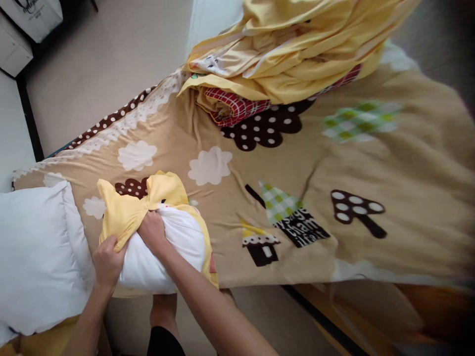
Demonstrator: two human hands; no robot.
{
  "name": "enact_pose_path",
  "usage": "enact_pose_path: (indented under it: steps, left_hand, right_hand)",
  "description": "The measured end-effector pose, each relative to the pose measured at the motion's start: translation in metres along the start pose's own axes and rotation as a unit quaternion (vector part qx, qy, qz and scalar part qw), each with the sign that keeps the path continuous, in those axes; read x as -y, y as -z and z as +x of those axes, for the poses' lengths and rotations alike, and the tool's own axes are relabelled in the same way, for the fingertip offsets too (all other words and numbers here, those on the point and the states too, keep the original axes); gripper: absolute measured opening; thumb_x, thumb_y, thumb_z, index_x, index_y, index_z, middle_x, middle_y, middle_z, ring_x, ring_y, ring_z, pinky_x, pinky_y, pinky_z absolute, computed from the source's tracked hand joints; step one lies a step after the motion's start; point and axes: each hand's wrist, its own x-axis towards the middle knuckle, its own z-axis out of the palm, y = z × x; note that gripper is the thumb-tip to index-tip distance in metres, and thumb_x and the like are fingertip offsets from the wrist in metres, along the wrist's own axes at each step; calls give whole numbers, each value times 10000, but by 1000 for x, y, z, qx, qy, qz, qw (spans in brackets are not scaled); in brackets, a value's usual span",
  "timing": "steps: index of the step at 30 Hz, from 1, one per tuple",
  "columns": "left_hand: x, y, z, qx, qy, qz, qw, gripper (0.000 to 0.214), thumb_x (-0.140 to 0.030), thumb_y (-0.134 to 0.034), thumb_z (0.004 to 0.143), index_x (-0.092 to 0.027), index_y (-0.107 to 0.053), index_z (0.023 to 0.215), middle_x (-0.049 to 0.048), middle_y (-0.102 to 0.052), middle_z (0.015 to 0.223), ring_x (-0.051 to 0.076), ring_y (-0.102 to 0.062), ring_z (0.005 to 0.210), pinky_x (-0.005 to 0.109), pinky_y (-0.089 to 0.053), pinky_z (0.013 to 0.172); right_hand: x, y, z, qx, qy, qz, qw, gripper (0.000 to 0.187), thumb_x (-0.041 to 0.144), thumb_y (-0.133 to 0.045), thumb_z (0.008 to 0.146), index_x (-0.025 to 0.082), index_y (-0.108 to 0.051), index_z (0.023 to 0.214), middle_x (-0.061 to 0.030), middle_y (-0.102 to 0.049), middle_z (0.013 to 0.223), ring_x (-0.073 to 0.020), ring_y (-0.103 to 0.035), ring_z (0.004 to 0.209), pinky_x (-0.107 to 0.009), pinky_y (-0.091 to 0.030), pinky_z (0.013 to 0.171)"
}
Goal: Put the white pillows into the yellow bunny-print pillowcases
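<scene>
A white pillow (pixel 148 262) lies on the near edge of the bed, partly inside a yellow pillowcase (pixel 124 212). The case is bunched up at the far side, and the white body bulges out toward me. My left hand (pixel 109 262) is closed on the left edge of the case. My right hand (pixel 153 231) presses in at the middle, where case and pillow meet. Its fingers are mostly hidden by the fabric, but they look closed on the gathered pillowcase.
A second white pillow (pixel 40 257) lies at the left end of the bed. The tan patterned sheet (pixel 222 207) covers the mattress. Yellow bedding (pixel 297 59) is heaped on the far side, over a rolled red plaid cloth (pixel 237 106). A white bag (pixel 40 20) stands on the floor at upper left.
</scene>
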Motion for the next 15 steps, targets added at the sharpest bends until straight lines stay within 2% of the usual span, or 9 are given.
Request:
enact_pose_path:
  steps: [2, 4, 6, 8, 10, 12, 15]
  left_hand:
    - [1, 0, 3, 69, 47, 47, 995, 203, -292, -600, 837, -205, -537, 665, 16, -646, 645, 167, -590, 622, 273, -260, 571]
    - [3, 1, 10, 116, 88, 68, 987, 138, -283, -587, 847, -214, -583, 728, 32, -689, 712, 193, -624, 669, 283, -243, 575]
    - [5, 2, 17, 151, 116, 71, 979, 90, -284, -570, 853, -227, -619, 803, 42, -712, 765, 215, -645, 715, 286, -250, 584]
    - [6, 5, 22, 181, 134, 71, 972, 98, -278, -553, 853, -234, -640, 864, 56, -721, 796, 235, -657, 760, 287, -268, 596]
    - [5, 9, 25, 205, 143, 76, 965, 135, -261, -526, 854, -231, -651, 894, 71, -725, 819, 249, -664, 801, 290, -290, 608]
    - [2, 17, 27, 228, 145, 87, 959, 162, -262, -505, 852, -234, -657, 900, 78, -726, 837, 262, -666, 826, 296, -306, 611]
    - [-1, 36, 32, 239, 142, 134, 951, 187, -337, -504, 851, -235, -655, 894, 79, -711, 805, 289, -658, 793, 315, -327, 593]
  right_hand:
    - [-7, 15, -6, 13, 15, 11, 1000, 276, 233, -451, 927, 135, -689, 1026, -149, -691, 1002, -250, -612, 938, -343, -435, 805]
    - [-14, 33, -24, 17, 61, 24, 998, 315, 356, -462, 947, 155, -680, 1051, -125, -685, 1027, -239, -607, 955, -330, -436, 829]
    - [-24, 48, -51, -17, 128, 27, 991, 409, 462, -453, 951, 183, -617, 1201, -119, -649, 1126, -244, -578, 1022, -348, -427, 887]
    - [-36, 54, -79, -79, 174, 16, 982, 450, 470, -444, 956, 206, -544, 1306, -130, -614, 1170, -258, -554, 1040, -384, -418, 910]
    - [-47, 48, -102, -136, 173, 2, 975, 393, 399, -439, 968, 210, -554, 1293, -128, -620, 1104, -259, -552, 1000, -392, -420, 888]
    - [-53, 32, -114, -174, 151, 6, 973, 337, 322, -434, 972, 196, -582, 1247, -120, -628, 1031, -253, -555, 963, -376, -425, 851]
    - [-51, 7, -115, -172, 128, 65, 975, 324, 226, -435, 962, 188, -570, 1254, -103, -635, 984, -225, -566, 898, -332, -438, 788]
